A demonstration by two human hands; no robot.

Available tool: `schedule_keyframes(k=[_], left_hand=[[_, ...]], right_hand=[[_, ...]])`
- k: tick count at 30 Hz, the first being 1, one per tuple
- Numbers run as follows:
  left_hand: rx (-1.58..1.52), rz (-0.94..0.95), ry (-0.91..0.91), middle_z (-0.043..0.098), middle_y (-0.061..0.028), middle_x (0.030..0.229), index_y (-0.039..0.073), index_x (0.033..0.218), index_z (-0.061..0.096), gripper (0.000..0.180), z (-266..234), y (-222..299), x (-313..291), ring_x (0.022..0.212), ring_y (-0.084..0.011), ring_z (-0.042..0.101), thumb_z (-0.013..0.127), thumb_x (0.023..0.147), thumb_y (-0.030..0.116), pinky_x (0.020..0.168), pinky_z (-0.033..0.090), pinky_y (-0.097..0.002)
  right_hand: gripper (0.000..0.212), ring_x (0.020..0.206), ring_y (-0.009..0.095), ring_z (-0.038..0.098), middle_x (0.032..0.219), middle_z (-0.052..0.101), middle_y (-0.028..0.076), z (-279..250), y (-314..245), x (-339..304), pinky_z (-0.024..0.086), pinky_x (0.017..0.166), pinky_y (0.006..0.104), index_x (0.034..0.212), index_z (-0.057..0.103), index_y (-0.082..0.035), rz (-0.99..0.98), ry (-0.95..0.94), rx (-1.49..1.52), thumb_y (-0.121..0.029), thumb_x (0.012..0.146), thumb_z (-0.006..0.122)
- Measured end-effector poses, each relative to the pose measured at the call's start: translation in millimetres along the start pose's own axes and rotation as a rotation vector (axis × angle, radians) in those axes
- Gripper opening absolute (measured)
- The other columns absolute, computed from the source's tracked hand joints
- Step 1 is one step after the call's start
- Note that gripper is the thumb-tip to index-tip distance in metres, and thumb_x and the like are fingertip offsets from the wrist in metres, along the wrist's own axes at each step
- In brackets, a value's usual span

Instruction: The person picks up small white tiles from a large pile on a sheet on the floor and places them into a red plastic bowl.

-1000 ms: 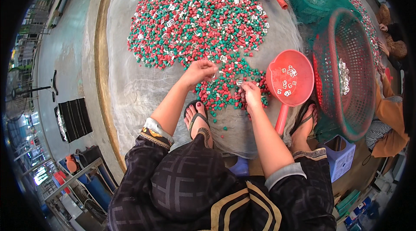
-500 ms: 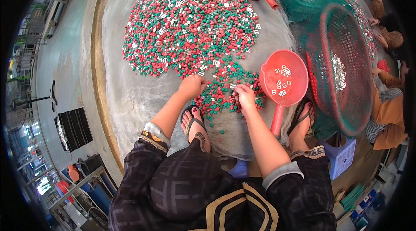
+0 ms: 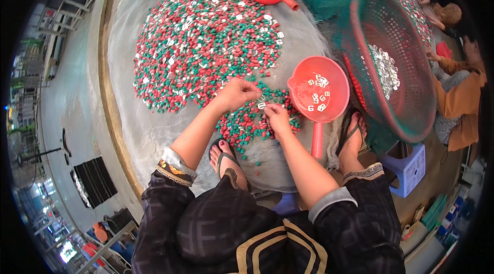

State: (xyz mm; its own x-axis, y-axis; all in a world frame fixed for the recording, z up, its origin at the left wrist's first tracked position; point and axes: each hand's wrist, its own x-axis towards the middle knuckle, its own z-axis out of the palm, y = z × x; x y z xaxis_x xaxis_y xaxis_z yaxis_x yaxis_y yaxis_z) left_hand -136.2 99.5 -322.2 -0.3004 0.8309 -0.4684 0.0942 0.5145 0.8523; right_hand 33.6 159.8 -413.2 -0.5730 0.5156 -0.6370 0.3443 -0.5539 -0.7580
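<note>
Red dipper is lying near the sheet's right edge, seemingly handy, left grip and right grip pinching clips.

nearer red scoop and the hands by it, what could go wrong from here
The pale buckle at the fingertips of the right hand is small and might slip, dropping among the red and green pieces below.

The nearer red scoop lies with its handle pointing back between the feet; a shift of the right foot might knock it and scatter the buckles inside.
</note>
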Motion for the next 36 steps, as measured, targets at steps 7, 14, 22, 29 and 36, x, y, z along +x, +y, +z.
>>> schedule_keyframes(k=[7, 14, 22, 29, 36], left_hand=[[-0.112, 0.16, -0.102, 0.059, 0.0014, 0.071, 0.002, 0.1, 0.065, 0.021, 19.5, 68.0, 23.9, 0.062, -0.0042, 0.05, 0.061, 0.083, 0.014, 0.055, 0.041, -0.0196], [-0.417, -0.049, -0.008, 0.064, -0.0038, 0.081, 0.0, 0.096, 0.065, 0.017, 7.4, 29.8, 19.5, 0.062, -0.0076, 0.057, 0.058, 0.084, 0.01, 0.055, 0.046, -0.0197], [-0.128, 0.0, 0.067, 0.064, -0.0067, 0.081, -0.003, 0.098, 0.062, 0.02, 2.3, 1.6, 21.1, 0.066, -0.0092, 0.06, 0.061, 0.078, 0.001, 0.056, 0.05, -0.0217], [0.002, -0.05, -0.054, 0.063, -0.006, 0.072, -0.003, 0.09, 0.063, 0.016, 9.2, 6.4, 22.1, 0.06, -0.0088, 0.059, 0.065, 0.075, 0.003, 0.053, 0.049, -0.0225], [0.053, 0.048, 0.151, 0.065, -0.0087, 0.075, -0.002, 0.093, 0.064, 0.022, -40.7, 86.2, 91.9, 0.066, -0.0136, 0.062, 0.062, 0.074, 0.009, 0.059, 0.051, -0.0274]], right_hand=[[0.012, 0.054, 0.006, 0.048, 0.066, 0.055, 0.0, 2.4, -11.7, -2.2, 0.037, 0.046, 0.0197, 0.09, 0.06, -0.001, 0.009, 0.01, 0.046, -0.011, 0.085, 0.055], [0.012, 0.046, 0.004, 0.038, 0.065, 0.054, -0.001, 6.0, -31.5, -2.5, 0.026, 0.041, 0.0199, 0.091, 0.059, -0.003, -0.045, -0.005, 0.234, -0.013, 0.088, 0.052], [0.013, 0.05, 0.003, 0.041, 0.063, 0.052, -0.002, 14.2, -42.4, -3.7, 0.03, 0.044, 0.0183, 0.093, 0.058, -0.003, -0.207, 0.052, 0.144, -0.014, 0.088, 0.053], [0.017, 0.05, 0.005, 0.042, 0.06, 0.052, -0.001, 11.8, -32.3, -0.4, 0.03, 0.045, 0.0199, 0.095, 0.06, -0.001, -0.27, 0.102, 0.009, -0.013, 0.088, 0.052], [0.018, 0.049, 0.005, 0.044, 0.06, 0.054, 0.0, -2.5, -31.0, 2.3, 0.03, 0.044, 0.0193, 0.096, 0.061, -0.001, -0.217, 0.195, 0.02, -0.014, 0.087, 0.052]])
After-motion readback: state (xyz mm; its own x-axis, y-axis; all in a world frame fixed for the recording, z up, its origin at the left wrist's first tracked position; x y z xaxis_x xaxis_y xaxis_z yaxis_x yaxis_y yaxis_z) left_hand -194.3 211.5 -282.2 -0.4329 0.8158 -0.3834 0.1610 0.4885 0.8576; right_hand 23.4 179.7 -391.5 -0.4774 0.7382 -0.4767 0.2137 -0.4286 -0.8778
